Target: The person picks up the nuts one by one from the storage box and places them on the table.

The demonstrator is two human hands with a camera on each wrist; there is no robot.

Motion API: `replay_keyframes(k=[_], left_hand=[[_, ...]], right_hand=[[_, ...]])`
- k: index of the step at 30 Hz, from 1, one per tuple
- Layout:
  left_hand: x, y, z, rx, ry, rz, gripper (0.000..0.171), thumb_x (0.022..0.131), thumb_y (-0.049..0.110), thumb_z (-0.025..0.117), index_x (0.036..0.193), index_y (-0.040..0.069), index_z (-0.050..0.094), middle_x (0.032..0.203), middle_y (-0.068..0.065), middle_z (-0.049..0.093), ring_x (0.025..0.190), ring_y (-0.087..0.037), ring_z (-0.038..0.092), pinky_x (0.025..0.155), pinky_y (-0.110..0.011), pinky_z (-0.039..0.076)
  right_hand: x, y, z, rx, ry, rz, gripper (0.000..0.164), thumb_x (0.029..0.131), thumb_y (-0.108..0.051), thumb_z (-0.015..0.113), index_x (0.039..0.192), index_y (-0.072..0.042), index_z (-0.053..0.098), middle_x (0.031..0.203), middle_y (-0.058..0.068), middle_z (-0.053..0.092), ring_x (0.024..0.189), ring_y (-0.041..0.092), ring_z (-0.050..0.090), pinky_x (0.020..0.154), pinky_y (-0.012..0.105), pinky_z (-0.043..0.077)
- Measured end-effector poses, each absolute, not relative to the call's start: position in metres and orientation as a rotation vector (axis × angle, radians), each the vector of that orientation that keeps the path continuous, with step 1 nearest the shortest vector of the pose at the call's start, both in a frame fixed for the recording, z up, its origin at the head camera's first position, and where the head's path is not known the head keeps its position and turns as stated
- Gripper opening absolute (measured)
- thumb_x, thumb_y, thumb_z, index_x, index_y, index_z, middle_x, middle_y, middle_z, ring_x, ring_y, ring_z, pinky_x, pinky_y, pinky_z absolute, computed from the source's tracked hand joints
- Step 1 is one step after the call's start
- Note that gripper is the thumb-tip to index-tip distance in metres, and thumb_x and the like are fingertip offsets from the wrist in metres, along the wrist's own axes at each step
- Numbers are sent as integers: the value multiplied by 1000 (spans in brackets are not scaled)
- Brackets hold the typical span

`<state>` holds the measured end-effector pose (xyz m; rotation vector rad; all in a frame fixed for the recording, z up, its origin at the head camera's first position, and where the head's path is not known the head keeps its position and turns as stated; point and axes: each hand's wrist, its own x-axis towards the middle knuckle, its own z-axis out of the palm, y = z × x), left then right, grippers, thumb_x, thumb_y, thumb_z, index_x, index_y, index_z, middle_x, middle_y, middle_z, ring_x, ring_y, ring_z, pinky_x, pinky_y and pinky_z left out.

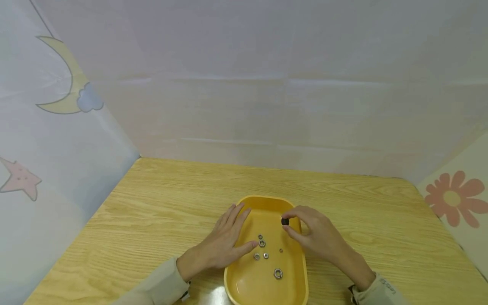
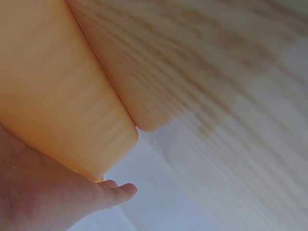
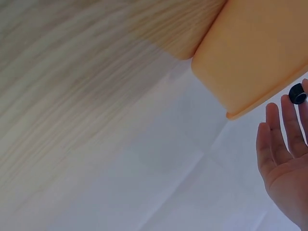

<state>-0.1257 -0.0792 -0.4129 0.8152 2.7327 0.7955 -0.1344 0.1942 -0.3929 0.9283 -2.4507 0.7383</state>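
Observation:
A yellow tray [image 1: 248,290] stands on the table, and several metal nuts lie spread over its floor, among them a larger nut [image 1: 278,273] near the front. My right hand [image 1: 324,233] pinches a small black cylindrical piece [image 1: 285,221] between thumb and fingertip above the tray's right side. In the right wrist view this black piece [image 3: 297,94] shows a hollow end. My left hand [image 1: 221,241] rests over the tray's left rim, fingers extended and thumb reaching inward near a mid-sized nut [image 1: 262,243]. In the left wrist view, the hand [image 2: 43,197] lies along the tray's upper edge.
The wood-grain table [image 1: 160,212] extends to both sides of the tray. A pale sheet [image 1: 267,106] rises behind it, with printed side panels showing a moon [image 1: 70,76] at left and a red flower [image 1: 455,199] at right.

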Motion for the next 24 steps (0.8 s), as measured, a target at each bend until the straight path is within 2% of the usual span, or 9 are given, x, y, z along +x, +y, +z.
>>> replay_keyframes(k=[3, 11, 24], left_hand=[[-126, -79, -413, 813, 2737, 788, 81, 100, 56, 45, 160, 13, 13, 168, -11, 2, 154, -39, 1, 121, -63, 12], [-126, -80, -413, 830, 2750, 770, 84, 99, 62, 40, 160, 12, 13, 168, -13, 2, 154, -40, 2, 122, -63, 12], [-126, -79, -413, 823, 2754, 781, 83, 99, 59, 42, 160, 11, 13, 168, -12, 2, 154, -39, 2, 122, -63, 12]], right_hand=[[-135, 199, -393, 946, -2424, 750, 29, 75, -9, 85, 99, -16, 71, 97, -11, 71, 90, 9, 68, 80, 34, 59], [-135, 210, -391, 990, -2328, 801, 36, 69, 0, 85, 100, -13, 72, 98, -7, 72, 88, 10, 67, 89, 9, 48], [-138, 236, -394, 928, -2402, 713, 35, 69, -5, 87, 99, -14, 72, 99, -8, 72, 91, 9, 67, 87, 10, 49]])
